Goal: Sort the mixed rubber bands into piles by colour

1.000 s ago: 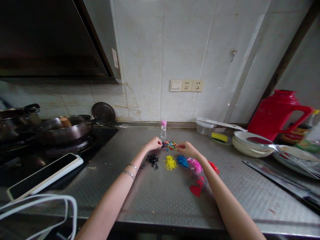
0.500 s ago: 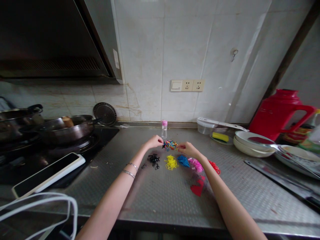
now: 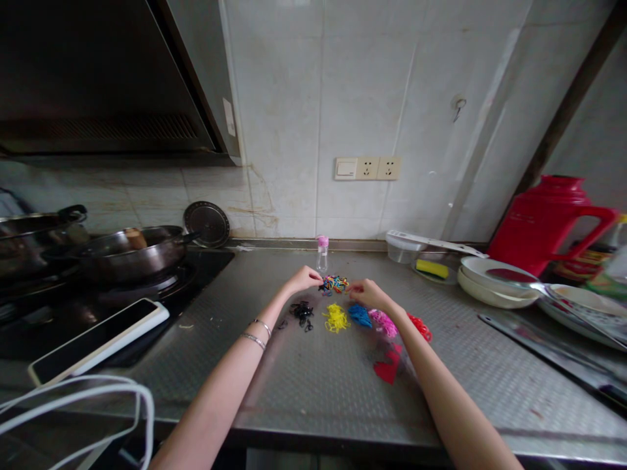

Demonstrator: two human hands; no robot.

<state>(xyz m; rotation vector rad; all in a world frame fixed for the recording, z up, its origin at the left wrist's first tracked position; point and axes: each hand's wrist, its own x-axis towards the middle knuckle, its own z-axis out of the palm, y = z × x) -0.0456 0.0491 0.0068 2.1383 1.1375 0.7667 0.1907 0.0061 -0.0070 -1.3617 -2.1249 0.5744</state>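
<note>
A mixed pile of small coloured rubber bands point(image 3: 335, 283) lies on the metal counter between my hands. My left hand point(image 3: 304, 279) is closed, its fingertips pinched at the pile's left edge. At the right edge, my right hand point(image 3: 366, 292) has its fingers curled together; what either pinch holds is too small to make out. Nearer to me are sorted heaps: black bands point(image 3: 302, 313), yellow bands point(image 3: 336, 318), blue bands point(image 3: 360, 315), pink bands point(image 3: 384, 322) and red bands point(image 3: 420, 328), the last partly behind my right forearm.
A small clear bottle with a pink cap point(image 3: 322, 253) stands behind the pile. A clear bag with a red heart shape point(image 3: 388, 365) lies in front. Pans point(image 3: 132, 251) and a phone-like device point(image 3: 98, 341) are left; bowls point(image 3: 497, 287), a knife point(image 3: 543, 349) and a red flask point(image 3: 543, 225) are right.
My left hand has shifted very slightly to the right, further against the mixed pile. The right hand has barely moved, and the sorted heaps look the same.
</note>
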